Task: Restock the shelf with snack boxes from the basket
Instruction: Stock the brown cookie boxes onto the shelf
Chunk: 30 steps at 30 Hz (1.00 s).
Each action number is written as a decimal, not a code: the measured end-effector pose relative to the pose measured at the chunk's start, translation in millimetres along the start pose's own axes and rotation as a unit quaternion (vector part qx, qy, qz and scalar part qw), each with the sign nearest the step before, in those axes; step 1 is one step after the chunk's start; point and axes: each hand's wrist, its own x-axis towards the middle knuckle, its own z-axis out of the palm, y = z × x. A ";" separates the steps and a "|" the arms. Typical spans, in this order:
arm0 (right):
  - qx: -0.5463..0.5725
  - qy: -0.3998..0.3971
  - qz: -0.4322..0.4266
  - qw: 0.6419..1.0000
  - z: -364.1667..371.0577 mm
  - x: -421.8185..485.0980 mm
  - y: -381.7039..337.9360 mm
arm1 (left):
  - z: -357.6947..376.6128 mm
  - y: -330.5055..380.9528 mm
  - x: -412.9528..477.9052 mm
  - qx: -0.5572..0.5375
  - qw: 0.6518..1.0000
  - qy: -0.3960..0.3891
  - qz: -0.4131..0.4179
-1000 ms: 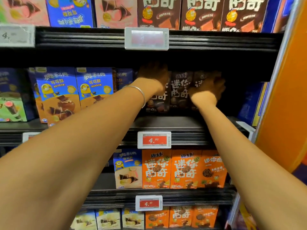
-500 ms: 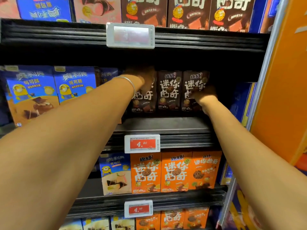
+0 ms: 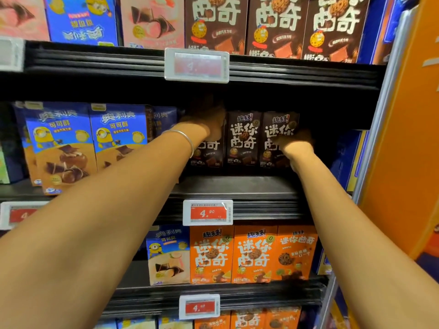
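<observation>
Three brown cookie boxes (image 3: pixel 243 138) stand side by side, set back on the middle shelf (image 3: pixel 237 186). The left hand (image 3: pixel 206 124) covers the leftmost's top, the right hand (image 3: pixel 295 141) the rightmost's outer edge. Shadow darkens both, so whether either hand grips cannot be told.

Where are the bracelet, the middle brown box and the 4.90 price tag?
bracelet (image 3: pixel 185 135), head view, band on wrist.
middle brown box (image 3: pixel 243 138), head view, front face.
4.90 price tag (image 3: pixel 207 212), head view, red panel.

Your left hand (image 3: pixel 206 124) covers the top of the leftmost brown box (image 3: pixel 210 156); shadow obscures finger posture, also on your right hand (image 3: pixel 296 141).
</observation>
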 end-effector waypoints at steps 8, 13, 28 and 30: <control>0.160 0.009 -0.106 0.981 -26.9 -109.1 -26.8 | -8.1 2.4 -84.6 -0.267 0.959 0.083 -0.045; 0.224 -0.125 -0.120 0.959 -46.0 -181.5 -24.1 | 4.4 -0.9 -188.5 -0.545 0.817 0.185 -0.035; 0.198 -0.471 0.256 0.821 48.8 -433.8 190.5 | 138.5 -58.6 -620.4 -0.527 0.642 0.116 -0.545; 0.158 -0.490 0.315 0.797 62.9 -487.0 218.6 | 147.6 -70.6 -676.1 -0.510 0.600 0.107 -0.607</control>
